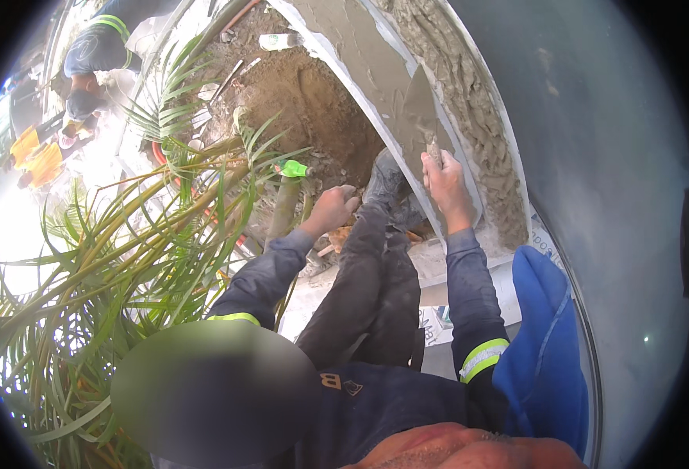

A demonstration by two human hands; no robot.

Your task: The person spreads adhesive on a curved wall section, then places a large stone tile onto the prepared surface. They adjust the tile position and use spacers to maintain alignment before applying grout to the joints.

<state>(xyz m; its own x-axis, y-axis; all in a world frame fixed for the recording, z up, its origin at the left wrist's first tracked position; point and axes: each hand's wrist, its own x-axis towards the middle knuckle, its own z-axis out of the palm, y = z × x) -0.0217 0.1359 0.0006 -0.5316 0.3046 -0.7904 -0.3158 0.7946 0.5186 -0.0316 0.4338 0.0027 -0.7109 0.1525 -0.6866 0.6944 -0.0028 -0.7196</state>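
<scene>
Right hand (448,191)'s wrapped round the trowel (419,98), blade at the wet cement (364,43). Left hand (332,211)'s half curled, can't tell if it's holding anything. Palm (137,266) crowds the left, boot (384,180) between hands, green bottle (291,168) nearby.

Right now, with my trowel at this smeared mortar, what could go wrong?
The trowel in your right hand could gouge the smoothed mortar if its edge tips. The palm fronds beside your left sleeve might snag it. Your left hand might bump the bright green object nearby.
</scene>
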